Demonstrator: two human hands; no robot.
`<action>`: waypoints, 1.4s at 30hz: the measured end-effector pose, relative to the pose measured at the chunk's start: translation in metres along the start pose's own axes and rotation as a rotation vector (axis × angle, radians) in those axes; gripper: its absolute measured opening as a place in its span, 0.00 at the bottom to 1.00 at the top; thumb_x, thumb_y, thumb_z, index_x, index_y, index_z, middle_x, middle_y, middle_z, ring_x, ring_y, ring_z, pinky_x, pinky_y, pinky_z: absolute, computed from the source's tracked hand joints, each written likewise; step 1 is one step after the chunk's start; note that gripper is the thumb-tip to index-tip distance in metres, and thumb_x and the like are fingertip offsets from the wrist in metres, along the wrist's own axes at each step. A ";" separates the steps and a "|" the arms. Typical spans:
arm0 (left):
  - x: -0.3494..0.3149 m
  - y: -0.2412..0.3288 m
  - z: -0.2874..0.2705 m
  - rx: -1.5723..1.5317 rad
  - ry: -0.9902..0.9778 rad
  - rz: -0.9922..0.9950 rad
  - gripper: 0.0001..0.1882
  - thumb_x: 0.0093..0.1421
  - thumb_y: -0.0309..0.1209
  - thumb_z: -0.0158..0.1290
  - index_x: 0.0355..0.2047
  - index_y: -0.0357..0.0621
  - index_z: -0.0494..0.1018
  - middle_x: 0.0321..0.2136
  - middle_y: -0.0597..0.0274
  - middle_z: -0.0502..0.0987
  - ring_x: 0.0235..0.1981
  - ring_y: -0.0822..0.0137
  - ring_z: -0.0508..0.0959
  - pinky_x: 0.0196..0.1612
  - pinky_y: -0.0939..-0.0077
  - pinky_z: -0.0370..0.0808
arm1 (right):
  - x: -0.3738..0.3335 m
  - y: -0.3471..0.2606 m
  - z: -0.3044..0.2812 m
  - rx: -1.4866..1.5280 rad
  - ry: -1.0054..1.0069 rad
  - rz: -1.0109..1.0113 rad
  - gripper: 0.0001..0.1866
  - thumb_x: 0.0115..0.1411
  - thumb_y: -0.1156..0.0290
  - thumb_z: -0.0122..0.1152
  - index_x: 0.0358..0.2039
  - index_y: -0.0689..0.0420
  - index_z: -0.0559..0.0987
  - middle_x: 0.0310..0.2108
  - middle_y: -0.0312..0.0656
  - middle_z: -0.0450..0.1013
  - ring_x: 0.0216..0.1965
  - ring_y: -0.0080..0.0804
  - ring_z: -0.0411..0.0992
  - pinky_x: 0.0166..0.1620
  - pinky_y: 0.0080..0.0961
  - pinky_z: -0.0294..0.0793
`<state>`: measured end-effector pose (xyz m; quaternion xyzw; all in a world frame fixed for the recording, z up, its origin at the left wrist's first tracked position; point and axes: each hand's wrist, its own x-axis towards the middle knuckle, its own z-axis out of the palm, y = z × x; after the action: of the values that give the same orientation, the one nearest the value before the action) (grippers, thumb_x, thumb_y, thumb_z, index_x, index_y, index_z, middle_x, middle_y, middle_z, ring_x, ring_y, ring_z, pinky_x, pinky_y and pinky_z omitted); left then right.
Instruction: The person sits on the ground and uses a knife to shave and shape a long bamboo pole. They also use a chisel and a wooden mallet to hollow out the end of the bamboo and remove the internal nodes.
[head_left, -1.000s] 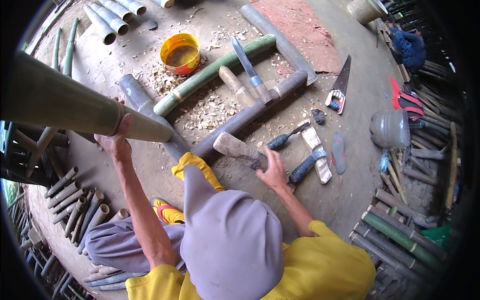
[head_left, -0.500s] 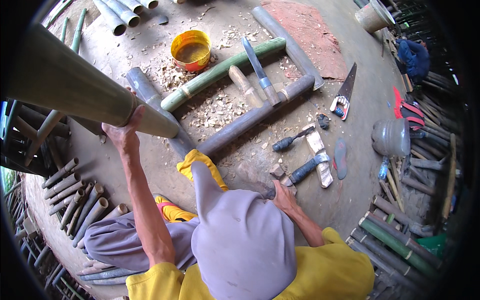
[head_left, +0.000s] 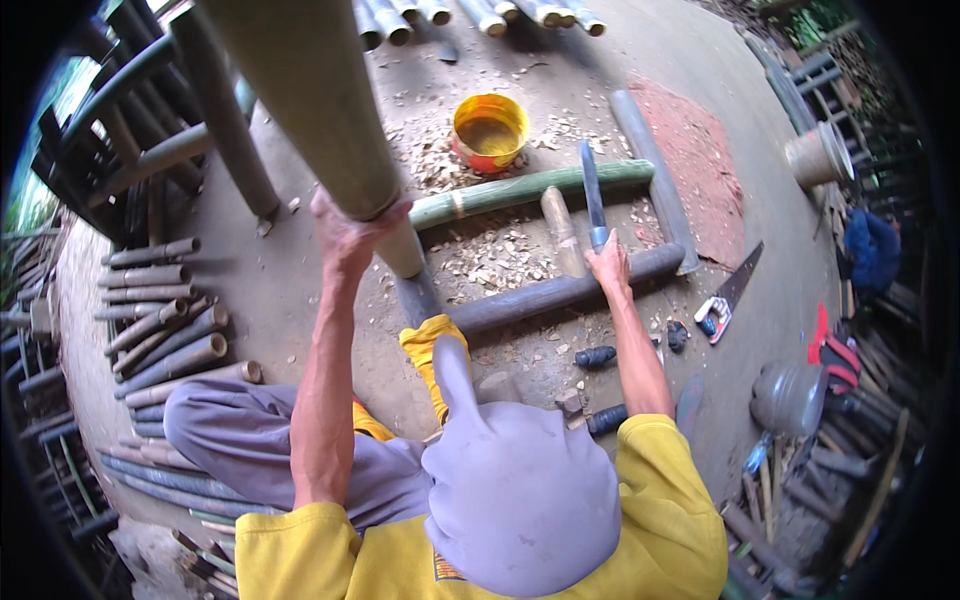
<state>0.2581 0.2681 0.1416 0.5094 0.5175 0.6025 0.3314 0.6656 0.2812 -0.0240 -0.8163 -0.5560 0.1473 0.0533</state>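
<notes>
My left hand (head_left: 355,235) is wrapped round a thick bamboo pole (head_left: 305,90) at a joint. The pole leans, its narrower lower end by a dark pole (head_left: 418,298) on the ground. My right hand (head_left: 610,262) is closed on the handle of a machete (head_left: 592,190), whose blade points away from me across a green bamboo pole (head_left: 540,185). Beside the machete lies a short wooden stick (head_left: 563,225). Under my right wrist runs another dark pole (head_left: 520,302). My foot in a yellow covering (head_left: 425,350) is near its left end.
Beyond the green bamboo stands a yellow and red tub (head_left: 485,158) among wood chips. A handsaw (head_left: 740,280) and dark-handled tools (head_left: 597,357) lie to the right. Cut bamboo pieces (head_left: 180,350) are piled at left. A clear plastic jug (head_left: 785,400) is at right.
My right hand has left the dark-handled tool near my knee and moved forward onto the machete's handle. The thick bamboo pole has tipped more upright in my left hand. The view has turned.
</notes>
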 end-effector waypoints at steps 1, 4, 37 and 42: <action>0.001 0.000 0.003 0.051 -0.038 -0.020 0.24 0.38 0.34 0.73 0.34 0.37 0.77 0.30 0.62 0.81 0.29 0.70 0.80 0.35 0.75 0.79 | 0.010 0.005 -0.004 0.038 -0.034 0.057 0.36 0.51 0.58 0.63 0.55 0.65 0.66 0.43 0.61 0.74 0.45 0.58 0.74 0.48 0.51 0.73; 0.002 0.004 0.005 0.047 -0.048 -0.037 0.25 0.37 0.33 0.73 0.35 0.37 0.76 0.31 0.61 0.81 0.31 0.70 0.80 0.37 0.75 0.79 | 0.002 0.000 -0.003 0.090 -0.007 0.039 0.26 0.52 0.57 0.60 0.44 0.65 0.71 0.37 0.62 0.76 0.41 0.60 0.75 0.45 0.52 0.72; 0.002 0.012 0.003 0.054 -0.044 -0.095 0.37 0.34 0.35 0.72 0.45 0.38 0.70 0.37 0.57 0.79 0.37 0.66 0.79 0.45 0.70 0.78 | 0.000 0.038 -0.002 -0.131 0.093 -0.049 0.25 0.55 0.54 0.62 0.43 0.61 0.70 0.38 0.57 0.74 0.42 0.58 0.73 0.44 0.50 0.72; 0.002 0.012 -0.009 0.022 -0.131 -0.069 0.50 0.33 0.37 0.73 0.58 0.41 0.62 0.49 0.50 0.74 0.50 0.59 0.75 0.56 0.64 0.72 | -0.018 -0.032 -0.019 -0.236 0.139 -0.067 0.37 0.51 0.56 0.68 0.58 0.60 0.66 0.49 0.55 0.68 0.54 0.53 0.65 0.55 0.49 0.66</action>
<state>0.2506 0.2647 0.1543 0.5331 0.5187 0.5503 0.3794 0.6368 0.2777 0.0059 -0.8061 -0.5914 0.0221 0.0000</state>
